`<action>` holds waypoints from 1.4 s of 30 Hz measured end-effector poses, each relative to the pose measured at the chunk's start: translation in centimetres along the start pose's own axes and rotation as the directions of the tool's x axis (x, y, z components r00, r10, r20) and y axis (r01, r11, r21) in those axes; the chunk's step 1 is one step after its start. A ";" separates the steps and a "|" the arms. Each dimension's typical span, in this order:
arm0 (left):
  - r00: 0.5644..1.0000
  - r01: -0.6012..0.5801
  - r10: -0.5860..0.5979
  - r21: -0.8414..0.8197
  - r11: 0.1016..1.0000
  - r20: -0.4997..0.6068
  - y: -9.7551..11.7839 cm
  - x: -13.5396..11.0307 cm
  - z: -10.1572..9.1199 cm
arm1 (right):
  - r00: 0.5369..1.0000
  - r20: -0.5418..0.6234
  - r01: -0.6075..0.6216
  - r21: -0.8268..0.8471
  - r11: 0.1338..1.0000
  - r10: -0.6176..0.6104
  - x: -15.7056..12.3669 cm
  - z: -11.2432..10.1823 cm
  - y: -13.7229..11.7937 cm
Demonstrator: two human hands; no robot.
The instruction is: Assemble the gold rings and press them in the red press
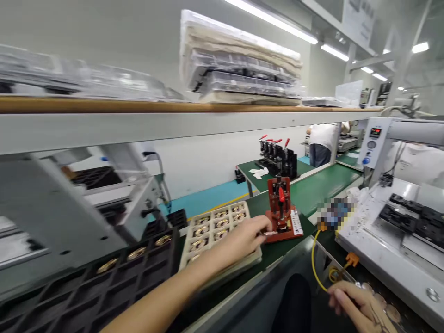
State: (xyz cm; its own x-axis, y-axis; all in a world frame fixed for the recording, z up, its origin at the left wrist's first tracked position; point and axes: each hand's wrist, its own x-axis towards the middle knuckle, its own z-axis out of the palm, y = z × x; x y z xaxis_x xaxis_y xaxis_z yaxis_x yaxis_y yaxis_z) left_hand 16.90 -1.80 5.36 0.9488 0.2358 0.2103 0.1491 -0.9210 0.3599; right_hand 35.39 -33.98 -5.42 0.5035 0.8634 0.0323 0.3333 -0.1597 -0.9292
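Note:
My left hand (248, 238) reaches over a beige tray (185, 254) to the base of a red toggle-clamp fixture (279, 210). Its fingers are pinched together at the fixture's front edge, and whatever is between them is too small and blurred to name. Gold-coloured ring-like parts (221, 224) sit in the beige tray's pockets. Low at the right, my right hand (357, 305) has thumb and fingers closed on a yellow cable (314, 256), which runs up to an orange connector (322, 226).
A dark compartment tray (121, 293) with a few gold-coloured parts lies at the left. A shelf (156, 125) crosses overhead with stacked clear trays (243, 69). At the right stands a white machine (381, 245). Black clamps (277, 155) and people (322, 141) are farther back.

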 end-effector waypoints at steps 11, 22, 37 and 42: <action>0.493 -0.834 0.817 0.106 0.542 -0.300 15.8 10.1 6.7 | 0.943 -0.310 0.159 0.099 0.982 -0.121 -0.1 -6.0 -7.4; 0.433 -0.896 0.888 -0.181 0.406 -0.155 23.3 18.0 11.0 | 0.754 -0.657 -0.011 -0.021 1.000 -0.005 -6.8 -14.2 -2.9; 0.682 -0.631 0.603 -0.082 0.771 0.415 39.7 38.0 19.8 | 0.388 -0.921 -0.180 -0.111 0.977 -0.033 -19.1 -20.8 -0.7; 0.618 -0.632 0.537 -0.043 0.774 0.575 40.9 39.7 20.0 | 0.325 -0.943 -0.156 -0.129 0.979 -0.072 -19.7 -22.5 -0.4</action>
State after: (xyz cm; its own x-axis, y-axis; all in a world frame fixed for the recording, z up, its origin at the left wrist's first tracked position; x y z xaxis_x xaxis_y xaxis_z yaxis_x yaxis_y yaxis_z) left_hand 66.19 -36.34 10.27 0.8263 -0.5268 -0.1993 -0.4963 -0.8483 0.1846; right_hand 43.28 -61.70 2.66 0.8911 -0.1594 0.4250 0.3506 -0.3529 -0.8675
